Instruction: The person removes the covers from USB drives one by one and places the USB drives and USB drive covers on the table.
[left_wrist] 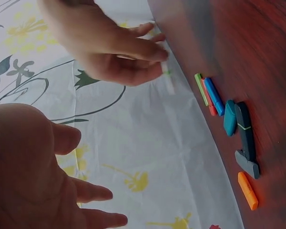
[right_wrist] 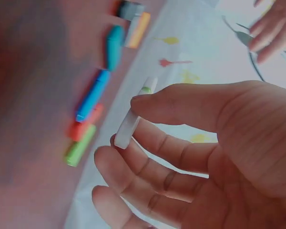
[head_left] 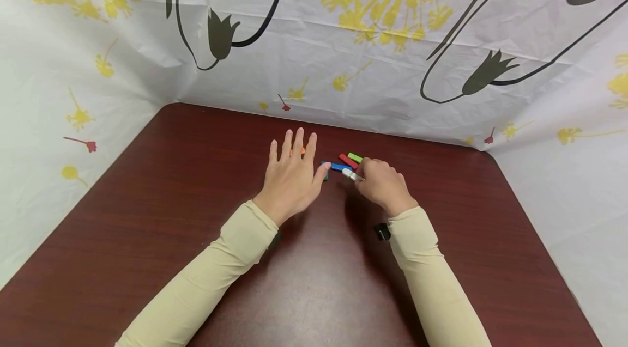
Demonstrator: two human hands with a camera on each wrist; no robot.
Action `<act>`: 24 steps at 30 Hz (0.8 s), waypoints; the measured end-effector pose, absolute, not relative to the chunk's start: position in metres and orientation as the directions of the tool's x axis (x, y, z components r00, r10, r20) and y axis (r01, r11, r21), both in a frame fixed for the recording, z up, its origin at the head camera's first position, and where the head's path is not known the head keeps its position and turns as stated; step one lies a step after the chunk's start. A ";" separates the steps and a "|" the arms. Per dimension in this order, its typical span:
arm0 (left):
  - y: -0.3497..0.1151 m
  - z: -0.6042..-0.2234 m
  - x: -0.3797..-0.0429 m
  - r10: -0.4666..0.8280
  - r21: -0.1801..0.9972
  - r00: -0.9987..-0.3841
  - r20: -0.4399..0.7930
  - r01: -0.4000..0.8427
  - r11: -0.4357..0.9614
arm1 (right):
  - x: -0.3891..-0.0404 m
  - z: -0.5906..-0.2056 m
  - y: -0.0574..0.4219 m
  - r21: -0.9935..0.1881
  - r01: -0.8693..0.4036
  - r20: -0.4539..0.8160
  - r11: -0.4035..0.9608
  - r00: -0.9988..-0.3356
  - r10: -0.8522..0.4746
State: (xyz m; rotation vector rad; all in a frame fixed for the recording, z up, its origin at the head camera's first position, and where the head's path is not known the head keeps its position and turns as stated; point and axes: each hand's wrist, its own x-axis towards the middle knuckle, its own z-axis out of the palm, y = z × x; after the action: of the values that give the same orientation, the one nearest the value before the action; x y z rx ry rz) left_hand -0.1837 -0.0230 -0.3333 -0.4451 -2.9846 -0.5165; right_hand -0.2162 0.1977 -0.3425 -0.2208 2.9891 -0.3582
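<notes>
In the head view my right hand [head_left: 382,184] pinches a slim white stick with a green band [right_wrist: 127,126], held tilted between thumb and fingertips; it looks like a marker. My left hand [head_left: 293,181] is spread flat, palm down, and holds nothing. Under its fingers an orange marker [left_wrist: 248,191] partly shows. By the left thumb lie a teal block-like piece [left_wrist: 230,118] and a blue marker [head_left: 340,167]. Close to the right hand are a red marker [head_left: 348,160] and a lime green marker [head_left: 355,157].
A black piece with a grey, hammer-like end [left_wrist: 246,138] lies between the teal and orange pieces. The dark red wooden table [head_left: 147,200] has a patterned white sheet [head_left: 304,74] rising behind it and at both sides. A small black device [head_left: 382,231] sits at the right wrist.
</notes>
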 end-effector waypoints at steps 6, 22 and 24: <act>-0.024 -0.328 -0.185 0.291 0.308 -0.943 0.164 0.329 0.892 | -0.201 -0.319 0.198 -0.287 -0.198 0.036 0.937 -0.980 -0.196; -0.030 -0.320 -0.182 0.463 0.208 -0.668 0.583 0.673 0.709 | -0.168 -0.291 0.192 -0.241 -0.522 0.423 0.819 -0.815 -0.395; -0.031 -0.319 -0.182 0.476 0.196 -0.623 0.620 0.711 0.676 | -0.166 -0.291 0.192 -0.243 -0.544 0.439 0.803 -0.800 -0.409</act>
State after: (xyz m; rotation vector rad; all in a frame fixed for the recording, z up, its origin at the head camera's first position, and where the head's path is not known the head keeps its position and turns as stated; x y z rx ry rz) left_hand -0.1816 -0.0307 -0.3194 -0.9141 -2.3559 -0.5846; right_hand -0.1663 0.1919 -0.2905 -0.9159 3.3314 -0.6491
